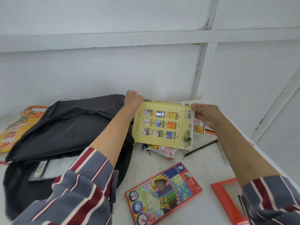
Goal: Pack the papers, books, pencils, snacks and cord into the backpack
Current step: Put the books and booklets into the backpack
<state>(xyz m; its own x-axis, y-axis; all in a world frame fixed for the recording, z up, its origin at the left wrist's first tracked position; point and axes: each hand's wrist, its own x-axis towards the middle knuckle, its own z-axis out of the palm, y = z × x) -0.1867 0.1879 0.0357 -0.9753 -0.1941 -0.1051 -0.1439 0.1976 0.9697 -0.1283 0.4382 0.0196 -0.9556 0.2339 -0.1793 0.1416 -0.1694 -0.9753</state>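
Note:
A pale yellow book (164, 125) with small pictures on its cover is held up tilted above the white table (203, 166). My left hand (132, 99) grips its far left corner and my right hand (206, 115) grips its far right corner. The black backpack (65, 127) lies open to the left, under my left forearm. Beneath the book lie snack packets (165, 151), (198, 127), a black pencil (201, 148), an orange pencil (210, 132) and more pencil tips (146, 147). A coloured-pencil box (162, 195) lies near me.
An orange magazine (17, 125) lies at the far left, partly under the backpack. An open red box lid (227, 198) sits at the lower right by my sleeve. White wall panels stand close behind the table, and the table's right edge runs diagonally.

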